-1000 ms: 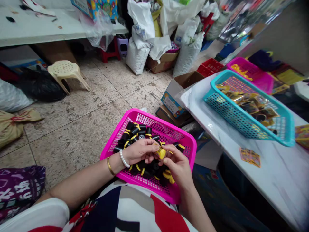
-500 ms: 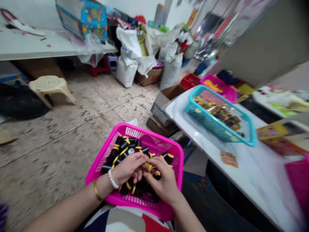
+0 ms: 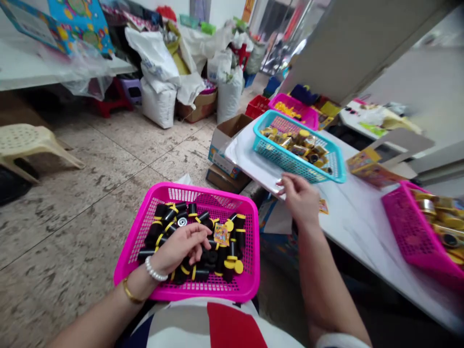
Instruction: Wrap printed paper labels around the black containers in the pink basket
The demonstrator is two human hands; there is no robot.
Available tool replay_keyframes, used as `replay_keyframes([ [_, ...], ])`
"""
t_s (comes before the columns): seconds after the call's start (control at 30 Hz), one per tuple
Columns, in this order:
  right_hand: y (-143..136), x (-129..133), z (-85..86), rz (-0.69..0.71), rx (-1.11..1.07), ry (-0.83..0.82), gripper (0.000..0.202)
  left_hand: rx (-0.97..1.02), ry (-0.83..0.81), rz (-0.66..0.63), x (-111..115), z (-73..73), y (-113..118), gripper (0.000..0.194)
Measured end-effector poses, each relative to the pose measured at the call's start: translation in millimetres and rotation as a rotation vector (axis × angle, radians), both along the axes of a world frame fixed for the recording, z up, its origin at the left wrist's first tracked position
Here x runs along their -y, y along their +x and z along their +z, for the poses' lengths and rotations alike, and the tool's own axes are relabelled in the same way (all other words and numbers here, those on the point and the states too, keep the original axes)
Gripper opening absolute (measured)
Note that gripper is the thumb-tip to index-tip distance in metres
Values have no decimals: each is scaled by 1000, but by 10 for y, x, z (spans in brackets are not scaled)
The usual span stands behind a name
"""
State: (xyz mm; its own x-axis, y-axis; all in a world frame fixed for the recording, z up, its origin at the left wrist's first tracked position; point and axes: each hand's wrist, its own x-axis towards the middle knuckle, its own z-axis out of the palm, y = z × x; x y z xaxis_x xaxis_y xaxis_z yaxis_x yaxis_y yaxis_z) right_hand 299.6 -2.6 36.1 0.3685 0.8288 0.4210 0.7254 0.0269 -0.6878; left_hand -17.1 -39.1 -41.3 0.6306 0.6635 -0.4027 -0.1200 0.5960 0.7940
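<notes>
My left hand (image 3: 186, 246) hovers over the pink basket (image 3: 121, 251), its fingers loosely curled and apart, with nothing visible in them. A small printed card (image 3: 221, 234) lies on the black tubes (image 3: 201, 274) beside its fingertips. These tubes have yellow bands and fill the basket, which rests at my lap. Reaching out to the right, my right hand (image 3: 299, 195) is over the edge of the white table (image 3: 348, 232), just in front of the teal basket (image 3: 300, 166). Its fingers are bent and slightly apart, and I see nothing between them. Gold-wrapped tubes (image 3: 300, 142) lie in the teal basket.
Another printed card (image 3: 323, 206) lies on the table by my right wrist. A second pink basket (image 3: 409, 237) of gold-wrapped pieces stands at right. Cardboard boxes (image 3: 228, 176) sit beside the table, white sacks (image 3: 157, 96) farther back, and a cream stool (image 3: 29, 140) at left.
My hands have separated: the right went from the pink basket to the table edge, while the left stayed above the tubes. The small golden piece between them is no longer visible there. The view turned right.
</notes>
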Motion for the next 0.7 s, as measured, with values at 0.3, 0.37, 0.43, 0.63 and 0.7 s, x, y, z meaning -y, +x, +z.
replay_keyframes([
  [0.3,-1107,812,-849,497,378,-450,24,7,-61,49,-53,-23,24,29],
  [0.37,-1118,739,-888,531,361,-497,16,2,-33,40,-36,-24,42,29],
  [0.43,-1108,691,-898,581,291,-521,15,-1,-11,25,-22,-23,48,30],
  [0.63,-1133,810,-918,628,167,-362,10,-9,-3,42,-24,10,30,33],
  [0.7,-1155,887,-927,581,172,-244,12,-48,-4,37,-27,29,29,33],
])
